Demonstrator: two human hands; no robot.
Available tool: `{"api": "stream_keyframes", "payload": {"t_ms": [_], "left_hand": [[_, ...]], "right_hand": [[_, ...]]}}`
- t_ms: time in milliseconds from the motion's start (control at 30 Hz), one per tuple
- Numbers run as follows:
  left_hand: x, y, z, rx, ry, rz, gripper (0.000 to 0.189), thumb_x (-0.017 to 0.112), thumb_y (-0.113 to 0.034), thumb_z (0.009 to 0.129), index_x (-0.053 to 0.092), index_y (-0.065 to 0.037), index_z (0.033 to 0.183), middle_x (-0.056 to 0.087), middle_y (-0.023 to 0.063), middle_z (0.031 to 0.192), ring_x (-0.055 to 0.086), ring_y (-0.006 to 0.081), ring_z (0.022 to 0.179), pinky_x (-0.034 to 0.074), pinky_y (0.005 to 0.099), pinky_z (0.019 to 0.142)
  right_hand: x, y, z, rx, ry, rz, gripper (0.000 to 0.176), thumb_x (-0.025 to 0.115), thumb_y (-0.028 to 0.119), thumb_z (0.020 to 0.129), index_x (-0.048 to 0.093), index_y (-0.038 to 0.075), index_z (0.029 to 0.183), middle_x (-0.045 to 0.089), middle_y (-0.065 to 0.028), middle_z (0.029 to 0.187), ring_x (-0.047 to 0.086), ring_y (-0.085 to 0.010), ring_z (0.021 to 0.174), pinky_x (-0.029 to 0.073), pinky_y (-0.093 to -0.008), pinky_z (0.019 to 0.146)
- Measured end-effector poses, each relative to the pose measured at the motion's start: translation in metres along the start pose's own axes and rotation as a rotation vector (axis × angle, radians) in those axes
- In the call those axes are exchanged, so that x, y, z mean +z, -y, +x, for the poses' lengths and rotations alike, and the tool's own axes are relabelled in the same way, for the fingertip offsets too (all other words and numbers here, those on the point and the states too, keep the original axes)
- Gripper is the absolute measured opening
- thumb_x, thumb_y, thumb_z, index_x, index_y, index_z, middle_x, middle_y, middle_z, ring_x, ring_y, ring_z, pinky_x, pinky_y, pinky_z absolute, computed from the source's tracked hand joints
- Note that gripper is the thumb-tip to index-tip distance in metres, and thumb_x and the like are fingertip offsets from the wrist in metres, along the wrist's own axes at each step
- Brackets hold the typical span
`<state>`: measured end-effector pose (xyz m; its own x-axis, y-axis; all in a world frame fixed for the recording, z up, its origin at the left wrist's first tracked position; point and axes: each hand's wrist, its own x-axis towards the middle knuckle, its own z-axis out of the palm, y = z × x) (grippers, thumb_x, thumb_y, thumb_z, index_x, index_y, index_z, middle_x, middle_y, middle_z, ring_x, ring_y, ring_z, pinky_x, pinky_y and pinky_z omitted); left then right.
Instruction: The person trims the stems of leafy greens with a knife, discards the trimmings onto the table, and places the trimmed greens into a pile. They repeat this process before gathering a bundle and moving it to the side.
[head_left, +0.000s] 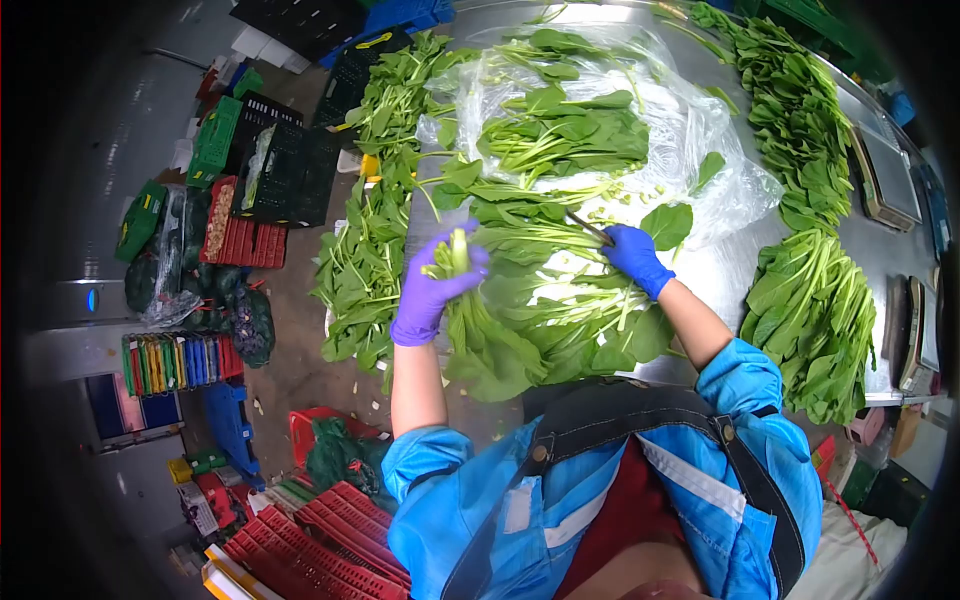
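Observation:
In a purple glove, my left hand (432,290) is closed around a bunch of leafy greens (487,345). The pale cut stalk ends point up and the leaves hang down at the near table edge. My right hand (638,260), gloved in blue, grips a dark knife (587,227), whose blade points left and away from me. Under and around the knife, loose leafy greens (590,330) lie over a white surface with small stalk trimmings (610,208). Beyond them, more greens (565,135) rest on a clear plastic sheet (715,150).
Stacked greens (800,130) line the right side of the metal table (715,275), with a bundled pile (812,310) nearer me. A scale (885,175) stands at the far right. More greens (365,265) are heaped to the left. Red crates (310,540) and green crates (210,140) stand on the floor.

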<state>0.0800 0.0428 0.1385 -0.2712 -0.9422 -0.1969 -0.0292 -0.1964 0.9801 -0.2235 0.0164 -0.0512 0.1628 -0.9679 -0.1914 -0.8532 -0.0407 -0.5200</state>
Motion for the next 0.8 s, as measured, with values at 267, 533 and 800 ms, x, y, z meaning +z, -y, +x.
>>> {"api": "stream_keyframes", "payload": {"t_ms": [267, 533, 800], "left_hand": [[0.028, 0.059, 0.01, 0.018, 0.31, 0.063, 0.03, 0.066, -0.003, 0.07, 0.055, -0.004, 0.097, 0.061, 0.0072, 0.101, 0.06, 0.0183, 0.089, 0.048, 0.0297, 0.08], [0.1, 0.056, 0.017, 0.5, 0.334, 0.711, 0.037, 0.066, -0.005, 0.062, 0.053, -0.006, 0.096, 0.05, 0.0184, 0.123, 0.052, 0.0393, 0.106, 0.044, 0.0398, 0.089], [0.102, 0.042, 0.006, 0.474, 0.379, 0.667, 0.036, 0.07, -0.007, 0.063, 0.054, -0.006, 0.096, 0.054, 0.0146, 0.113, 0.055, 0.0335, 0.101, 0.045, 0.0354, 0.087]], "right_hand": [[-0.083, 0.048, -0.054, 0.225, 0.236, 1.049, 0.019, 0.069, 0.017, 0.079, 0.067, -0.002, 0.077, 0.064, -0.0062, 0.064, 0.042, -0.0051, 0.038, 0.034, -0.02, 0.037], [-0.109, 0.065, -0.087, 0.047, -0.032, 0.883, 0.029, 0.055, 0.015, 0.089, 0.06, 0.006, 0.117, 0.067, -0.0024, 0.073, 0.054, -0.0116, 0.048, 0.042, -0.0248, 0.045], [-0.076, 0.063, -0.096, -0.286, -0.118, 0.274, 0.047, 0.053, 0.005, 0.08, 0.052, 0.013, 0.127, 0.065, -0.0181, 0.081, 0.062, -0.037, 0.068, 0.049, -0.0405, 0.063]]}}
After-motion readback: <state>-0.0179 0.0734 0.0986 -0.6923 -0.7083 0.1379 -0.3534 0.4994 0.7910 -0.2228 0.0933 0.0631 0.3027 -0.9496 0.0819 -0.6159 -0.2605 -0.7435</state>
